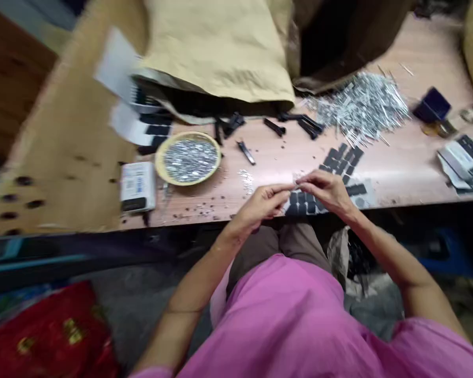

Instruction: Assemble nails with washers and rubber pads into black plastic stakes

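Observation:
My left hand point(268, 202) and my right hand point(324, 188) meet fingertip to fingertip just above the front edge of the table. Both are closed in a pinch around something small and thin that I cannot make out. Beneath them lie rows of small black rectangular pads point(304, 203), and more black pads point(342, 161) spread behind my right hand. Left of my hands is a little group of small silvery pieces point(246, 181). Farther left stands a yellow bowl point(160, 167) full of small shiny metal parts point(189, 159).
A heap of thin metal strips point(364, 107) lies at the back right, near a dark blue container point(432, 105). Several black plastic parts point(274, 127) lie mid-table before a large tan paper bag point(220, 47). A small white box point(137, 181) stands at the left.

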`<state>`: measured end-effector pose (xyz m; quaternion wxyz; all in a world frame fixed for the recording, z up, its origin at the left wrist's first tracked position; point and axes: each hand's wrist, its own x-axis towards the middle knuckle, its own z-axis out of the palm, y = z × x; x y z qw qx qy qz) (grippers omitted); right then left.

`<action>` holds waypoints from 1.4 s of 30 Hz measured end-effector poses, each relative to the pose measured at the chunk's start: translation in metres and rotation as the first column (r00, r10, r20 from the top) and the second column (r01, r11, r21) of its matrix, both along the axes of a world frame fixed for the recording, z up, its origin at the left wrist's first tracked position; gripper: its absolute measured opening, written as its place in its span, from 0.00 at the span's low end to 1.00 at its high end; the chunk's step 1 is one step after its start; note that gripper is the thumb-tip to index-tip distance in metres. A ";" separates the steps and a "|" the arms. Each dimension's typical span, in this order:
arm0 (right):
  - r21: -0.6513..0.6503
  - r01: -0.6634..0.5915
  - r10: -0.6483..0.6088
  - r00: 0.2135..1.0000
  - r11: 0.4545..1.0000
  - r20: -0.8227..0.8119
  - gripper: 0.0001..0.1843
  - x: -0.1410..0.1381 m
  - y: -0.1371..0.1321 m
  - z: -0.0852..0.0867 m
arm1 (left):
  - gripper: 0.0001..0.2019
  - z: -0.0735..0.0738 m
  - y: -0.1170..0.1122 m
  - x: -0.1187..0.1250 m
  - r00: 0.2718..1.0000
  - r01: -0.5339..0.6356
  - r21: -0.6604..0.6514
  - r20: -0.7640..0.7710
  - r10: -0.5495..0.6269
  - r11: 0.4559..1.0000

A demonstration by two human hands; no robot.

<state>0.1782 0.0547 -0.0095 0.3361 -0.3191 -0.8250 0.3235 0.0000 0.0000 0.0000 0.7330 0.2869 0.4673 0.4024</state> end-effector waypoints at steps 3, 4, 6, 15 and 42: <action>-0.033 0.025 -0.024 0.999 0.999 0.039 0.14 0.021 -0.008 0.016 | 0.16 -0.001 0.007 0.011 0.964 0.222 -0.079 0.171 -0.206 0.972; -0.067 0.045 -0.043 0.999 0.997 0.030 0.15 0.027 -0.010 0.019 | 0.17 -0.001 0.009 0.017 0.949 0.263 -0.087 0.206 -0.241 0.961; -0.171 0.100 -0.107 0.994 0.980 -0.031 0.17 0.037 -0.016 0.021 | 0.18 -0.002 0.010 0.029 0.934 0.291 -0.082 0.241 -0.264 0.953; -0.552 0.137 -0.281 0.942 0.823 -0.184 0.21 0.055 -0.036 0.029 | 0.17 0.002 0.000 0.059 0.966 0.186 0.060 0.170 -0.194 0.981; -0.433 0.176 -0.201 0.979 0.884 -0.012 0.17 0.069 -0.029 0.023 | 0.21 -0.009 -0.006 0.062 0.977 0.210 0.274 -0.097 -0.190 0.938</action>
